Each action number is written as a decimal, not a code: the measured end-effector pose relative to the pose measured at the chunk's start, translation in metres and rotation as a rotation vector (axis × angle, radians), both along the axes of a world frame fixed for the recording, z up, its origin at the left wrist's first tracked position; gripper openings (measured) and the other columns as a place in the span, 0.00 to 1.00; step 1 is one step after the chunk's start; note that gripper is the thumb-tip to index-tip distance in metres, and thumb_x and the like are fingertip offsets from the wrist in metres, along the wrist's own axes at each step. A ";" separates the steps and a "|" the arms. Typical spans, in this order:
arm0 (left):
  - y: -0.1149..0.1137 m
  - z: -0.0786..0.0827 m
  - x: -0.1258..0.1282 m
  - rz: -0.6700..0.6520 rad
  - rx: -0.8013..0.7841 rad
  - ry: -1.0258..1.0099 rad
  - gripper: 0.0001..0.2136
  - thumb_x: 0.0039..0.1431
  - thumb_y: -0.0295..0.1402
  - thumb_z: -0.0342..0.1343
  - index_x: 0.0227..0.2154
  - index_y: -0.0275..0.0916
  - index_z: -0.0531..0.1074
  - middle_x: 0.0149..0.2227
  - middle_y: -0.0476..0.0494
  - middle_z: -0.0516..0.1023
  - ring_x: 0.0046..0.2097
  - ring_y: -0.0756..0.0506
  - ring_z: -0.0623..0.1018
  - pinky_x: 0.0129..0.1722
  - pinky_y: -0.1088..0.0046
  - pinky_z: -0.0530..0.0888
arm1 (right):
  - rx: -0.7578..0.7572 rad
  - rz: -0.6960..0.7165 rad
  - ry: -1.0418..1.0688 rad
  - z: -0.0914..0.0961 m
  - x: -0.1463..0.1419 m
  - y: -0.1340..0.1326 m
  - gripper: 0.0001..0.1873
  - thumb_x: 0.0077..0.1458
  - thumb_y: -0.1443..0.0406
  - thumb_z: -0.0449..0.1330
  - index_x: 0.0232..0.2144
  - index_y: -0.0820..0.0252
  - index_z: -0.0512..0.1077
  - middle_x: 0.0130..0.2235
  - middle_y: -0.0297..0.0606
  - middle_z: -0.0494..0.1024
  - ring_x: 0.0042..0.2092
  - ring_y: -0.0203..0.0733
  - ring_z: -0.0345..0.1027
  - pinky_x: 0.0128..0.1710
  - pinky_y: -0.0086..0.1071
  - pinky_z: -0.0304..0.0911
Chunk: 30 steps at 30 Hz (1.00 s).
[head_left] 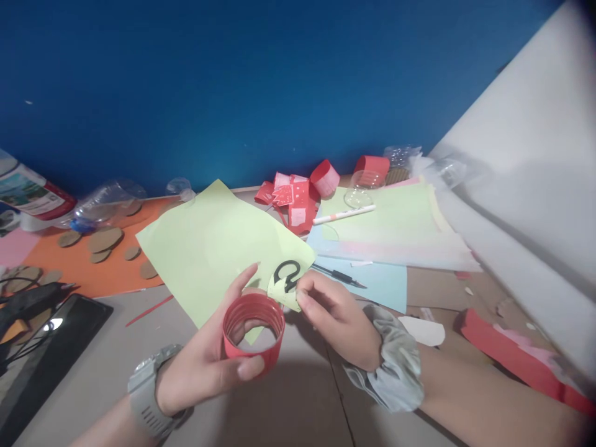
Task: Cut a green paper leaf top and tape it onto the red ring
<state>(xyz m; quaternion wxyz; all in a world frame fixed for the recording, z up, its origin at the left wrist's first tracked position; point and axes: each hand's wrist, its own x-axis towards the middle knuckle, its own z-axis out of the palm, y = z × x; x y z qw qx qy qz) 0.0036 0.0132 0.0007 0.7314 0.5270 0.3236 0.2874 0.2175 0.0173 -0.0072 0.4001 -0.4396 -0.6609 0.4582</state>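
My left hand (209, 363) is wrapped around a red ribbed ring-shaped cup piece (254, 332), thumb across its front and fingers behind. My right hand (335, 316) pinches a small pale green paper scrap (284, 295) right beside the ring's rim. A grey watch is on my left wrist and a grey scrunchie on my right. Black-handled scissors (287, 273) lie just behind the scrap on a large light green sheet (209, 248).
Red paper pieces and rings (298, 195) sit at the back by the blue wall. A white marker (343, 215) lies on stacked pastel sheets (395, 236). Cardboard discs (105, 239) rest on orange paper at left. A black tablet (51, 347) lies at lower left; red strip (516, 357) at right.
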 end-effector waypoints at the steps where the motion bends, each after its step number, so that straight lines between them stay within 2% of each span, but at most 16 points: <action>1: 0.000 0.000 0.000 -0.017 0.025 0.018 0.43 0.55 0.42 0.59 0.65 0.52 0.35 0.51 0.42 0.70 0.53 0.39 0.72 0.55 0.57 0.65 | 0.005 -0.008 0.008 0.000 0.000 0.000 0.10 0.62 0.67 0.49 0.26 0.58 0.58 0.25 0.28 0.59 0.27 0.33 0.53 0.27 0.27 0.53; 5: -0.003 0.001 0.000 0.000 0.080 0.057 0.42 0.58 0.40 0.56 0.65 0.52 0.32 0.56 0.42 0.66 0.55 0.39 0.71 0.58 0.57 0.62 | -0.044 -0.003 0.072 -0.001 -0.001 -0.003 0.11 0.63 0.65 0.49 0.26 0.57 0.58 0.23 0.27 0.59 0.24 0.33 0.53 0.26 0.28 0.53; 7: -0.005 0.001 0.002 0.056 0.056 0.081 0.41 0.59 0.39 0.56 0.66 0.51 0.32 0.59 0.42 0.63 0.58 0.39 0.69 0.59 0.58 0.61 | -0.113 0.024 0.166 -0.001 -0.002 -0.005 0.12 0.64 0.63 0.47 0.27 0.57 0.57 0.21 0.26 0.59 0.22 0.32 0.54 0.23 0.28 0.53; 9: -0.004 0.003 0.002 0.066 0.027 0.119 0.43 0.58 0.38 0.57 0.66 0.49 0.32 0.59 0.40 0.64 0.58 0.38 0.68 0.60 0.56 0.60 | -0.152 0.046 0.252 -0.001 -0.003 -0.006 0.13 0.65 0.61 0.45 0.28 0.56 0.56 0.21 0.27 0.62 0.22 0.33 0.57 0.24 0.29 0.56; 12: -0.001 0.004 0.002 -0.012 -0.002 0.127 0.50 0.51 0.35 0.64 0.66 0.46 0.31 0.54 0.39 0.71 0.57 0.37 0.70 0.60 0.53 0.59 | -0.098 0.034 0.249 -0.001 -0.003 -0.007 0.13 0.65 0.61 0.46 0.28 0.57 0.57 0.25 0.32 0.67 0.27 0.36 0.64 0.29 0.32 0.61; 14: 0.002 0.004 0.001 -0.036 -0.001 0.094 0.55 0.45 0.33 0.68 0.66 0.46 0.33 0.51 0.40 0.73 0.55 0.37 0.71 0.58 0.55 0.61 | -0.042 0.027 0.187 -0.002 -0.002 -0.008 0.13 0.65 0.62 0.46 0.28 0.57 0.58 0.27 0.33 0.69 0.29 0.37 0.66 0.32 0.34 0.61; 17: 0.004 0.003 0.002 0.015 0.047 0.062 0.53 0.41 0.30 0.71 0.65 0.49 0.41 0.48 0.44 0.73 0.53 0.39 0.73 0.57 0.61 0.64 | 0.015 0.049 0.120 -0.002 0.000 -0.009 0.11 0.64 0.64 0.46 0.28 0.57 0.59 0.26 0.34 0.70 0.29 0.38 0.66 0.32 0.34 0.61; 20: 0.002 0.000 0.004 0.053 0.083 0.090 0.48 0.42 0.29 0.70 0.62 0.49 0.46 0.49 0.45 0.72 0.52 0.41 0.73 0.55 0.65 0.66 | 0.025 0.063 0.102 -0.002 0.000 -0.011 0.10 0.63 0.66 0.46 0.27 0.56 0.58 0.25 0.32 0.69 0.27 0.37 0.65 0.29 0.32 0.60; 22: 0.000 -0.001 0.004 0.038 0.126 0.135 0.46 0.43 0.30 0.69 0.62 0.47 0.46 0.49 0.43 0.72 0.53 0.40 0.72 0.55 0.64 0.65 | 0.016 0.053 0.085 -0.001 0.000 -0.011 0.11 0.63 0.67 0.46 0.27 0.56 0.57 0.24 0.32 0.69 0.27 0.37 0.65 0.29 0.32 0.60; 24: -0.001 -0.002 0.004 0.023 0.187 0.178 0.45 0.46 0.33 0.68 0.62 0.44 0.45 0.49 0.41 0.73 0.56 0.38 0.69 0.58 0.61 0.62 | 0.014 0.041 0.064 0.000 0.000 -0.010 0.11 0.63 0.67 0.46 0.27 0.56 0.57 0.24 0.32 0.69 0.28 0.38 0.65 0.30 0.33 0.60; 27: -0.003 -0.001 0.003 0.030 0.240 0.203 0.39 0.56 0.35 0.60 0.64 0.44 0.42 0.52 0.40 0.70 0.61 0.38 0.63 0.61 0.60 0.56 | 0.033 0.019 0.045 0.000 0.000 -0.009 0.11 0.64 0.66 0.46 0.27 0.56 0.57 0.25 0.32 0.68 0.28 0.37 0.64 0.30 0.32 0.59; 30: -0.003 0.000 0.005 0.015 0.256 0.155 0.35 0.61 0.32 0.54 0.64 0.48 0.38 0.55 0.42 0.67 0.60 0.41 0.65 0.60 0.63 0.58 | 0.036 -0.032 0.052 -0.001 -0.001 -0.008 0.12 0.64 0.66 0.46 0.27 0.56 0.58 0.25 0.32 0.67 0.27 0.36 0.63 0.29 0.31 0.59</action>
